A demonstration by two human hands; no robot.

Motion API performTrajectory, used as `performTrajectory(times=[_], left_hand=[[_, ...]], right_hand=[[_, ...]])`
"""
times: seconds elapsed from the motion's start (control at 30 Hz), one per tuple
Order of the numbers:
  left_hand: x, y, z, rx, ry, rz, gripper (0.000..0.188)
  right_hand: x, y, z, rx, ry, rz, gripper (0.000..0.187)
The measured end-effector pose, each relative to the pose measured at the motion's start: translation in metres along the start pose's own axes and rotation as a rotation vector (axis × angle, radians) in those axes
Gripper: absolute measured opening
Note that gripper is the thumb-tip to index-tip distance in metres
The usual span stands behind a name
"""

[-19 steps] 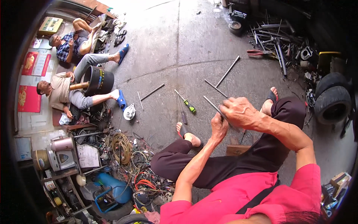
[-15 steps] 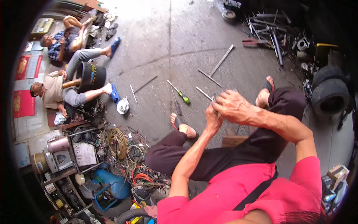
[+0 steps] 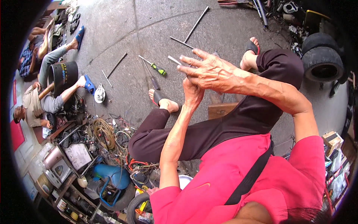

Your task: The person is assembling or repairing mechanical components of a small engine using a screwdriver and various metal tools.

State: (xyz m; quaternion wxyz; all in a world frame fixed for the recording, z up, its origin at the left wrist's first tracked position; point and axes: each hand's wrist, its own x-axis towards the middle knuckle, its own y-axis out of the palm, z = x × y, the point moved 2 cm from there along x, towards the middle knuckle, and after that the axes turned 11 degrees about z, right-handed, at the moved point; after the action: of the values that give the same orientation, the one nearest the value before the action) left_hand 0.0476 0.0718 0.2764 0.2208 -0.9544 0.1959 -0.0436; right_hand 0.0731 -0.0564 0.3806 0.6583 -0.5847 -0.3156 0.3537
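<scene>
My left hand (image 3: 194, 92) is closed, apparently around a thin metal rod (image 3: 174, 60) whose bright end sticks out beyond the fingers. Right above it, my right hand (image 3: 218, 73) lies across with its fingers stretched and spread; its thumb and palm are hidden. What the two hands cover between them cannot be made out. On the floor ahead rests a T-shaped bar tool (image 3: 196, 25). Left of the hands lie a screwdriver with a green and black handle (image 3: 159, 70), a dark-handled screwdriver (image 3: 155, 83) and another T-shaped tool (image 3: 118, 65).
A wooden box (image 3: 222, 111) stands between my legs. Two people sit at the left, near a black bucket (image 3: 64, 77). Tangled wires and hoses (image 3: 104, 132) and a blue tank (image 3: 113, 176) lie lower left. Stacked tyres (image 3: 323, 67) stand at the right.
My right hand's fingers have gone from curled around to stretched and spread. Both hands have shifted left and up in the view, while the view itself has turned and the floor tools appear further left.
</scene>
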Motion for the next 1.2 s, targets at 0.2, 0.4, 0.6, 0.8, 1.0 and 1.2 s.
performTrajectory(times=[0.2, 0.4, 0.6, 0.8, 1.0, 1.2], left_hand=[[0.000, 0.005, -0.003, -0.050, 0.061, 0.011, 0.008], [0.004, -0.001, 0.012, -0.081, -0.116, 0.047, 0.013], [0.009, -0.007, 0.011, -0.318, -0.170, 0.018, 0.015], [0.006, -0.009, 0.016, -0.179, -0.121, 0.045, 0.021], [0.005, -0.004, -0.003, -0.036, 0.075, 0.011, 0.019], [0.003, -0.005, 0.000, 0.081, -0.027, 0.221, 0.019]], right_hand=[[0.000, -0.005, -0.008, 0.118, 0.311, -0.134, 0.014], [-0.008, -0.020, -0.027, 0.212, 0.454, -0.250, 0.017], [-0.008, -0.020, -0.031, 0.224, 0.440, -0.199, 0.013], [0.000, 0.003, -0.012, 0.123, 0.226, 0.013, 0.029], [-0.001, 0.005, -0.005, 0.054, 0.110, 0.010, 0.040], [-0.006, 0.008, 0.006, 0.091, 0.111, 0.095, 0.026]])
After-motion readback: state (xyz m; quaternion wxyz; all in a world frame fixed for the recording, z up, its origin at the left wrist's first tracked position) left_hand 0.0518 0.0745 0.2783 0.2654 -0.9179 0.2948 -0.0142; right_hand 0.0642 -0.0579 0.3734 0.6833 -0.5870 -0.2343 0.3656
